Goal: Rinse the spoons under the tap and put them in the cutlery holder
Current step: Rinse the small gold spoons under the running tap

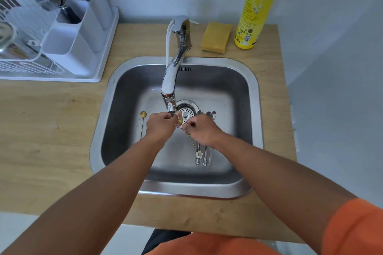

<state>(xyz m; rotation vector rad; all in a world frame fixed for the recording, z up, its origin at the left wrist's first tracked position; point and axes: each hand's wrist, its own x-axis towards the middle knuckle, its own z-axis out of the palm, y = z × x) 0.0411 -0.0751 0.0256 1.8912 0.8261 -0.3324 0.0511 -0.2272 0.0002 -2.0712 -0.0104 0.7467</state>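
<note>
A gold flower-handled spoon (pixel 191 141) is held at frame centre under the tap (pixel 170 97), its bowl pinched by the left hand (pixel 160 127) and its stem gripped by the right hand (pixel 202 130). It is judged light, stiff and slippery when wet, best taken along the thin stem. Another gold spoon (pixel 142 122) lies left of the hands, and three steel spoons (pixel 205 156) lie to the right, within the sink (pixel 251 80). The cutlery holder (pixel 83 33) stands upper left, its front compartments open, though the tap spout and sink rim must be cleared.
</note>
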